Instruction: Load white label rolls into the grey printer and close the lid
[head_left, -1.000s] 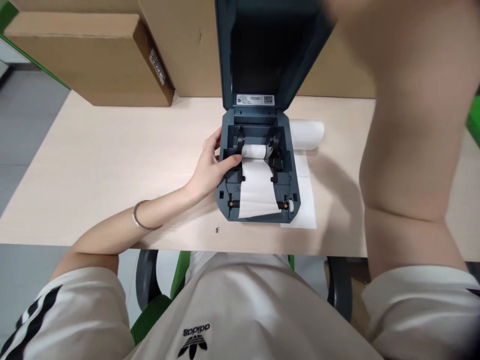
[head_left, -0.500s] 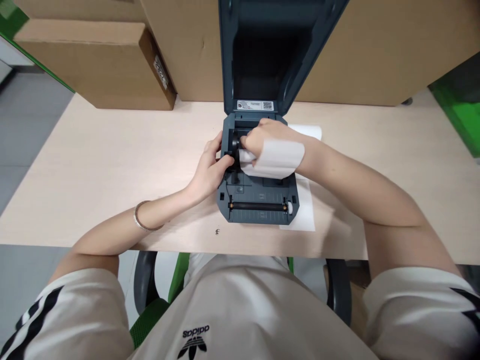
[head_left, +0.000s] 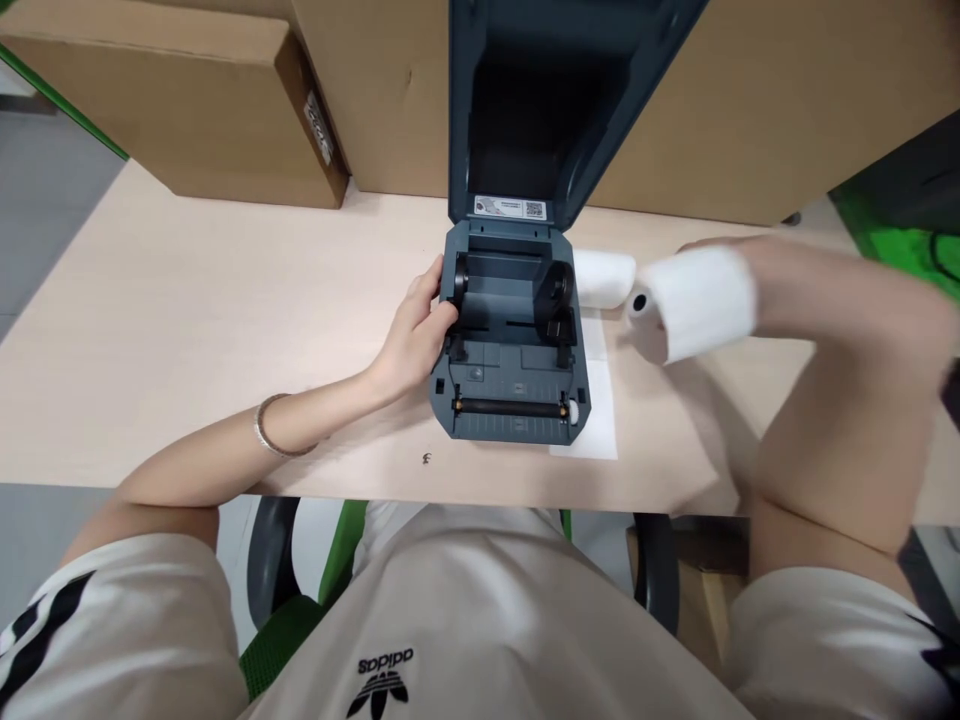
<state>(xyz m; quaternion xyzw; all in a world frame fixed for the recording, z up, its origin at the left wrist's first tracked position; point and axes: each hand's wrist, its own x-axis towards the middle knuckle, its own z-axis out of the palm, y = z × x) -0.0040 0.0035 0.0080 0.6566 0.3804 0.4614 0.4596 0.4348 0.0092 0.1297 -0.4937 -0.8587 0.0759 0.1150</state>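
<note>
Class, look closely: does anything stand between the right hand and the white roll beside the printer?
Yes: in this view, the small paper roll and its loose paper are between the right hand and the white roll. The loose paper hides much of the hand.

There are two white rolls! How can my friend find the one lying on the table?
On the pale table, find the big open dark machine. Just to its right, toward the back, lies the white roll. Unlike the held-up roll farther right, which shows a dark hole in its end, this one rests on the table.
</note>
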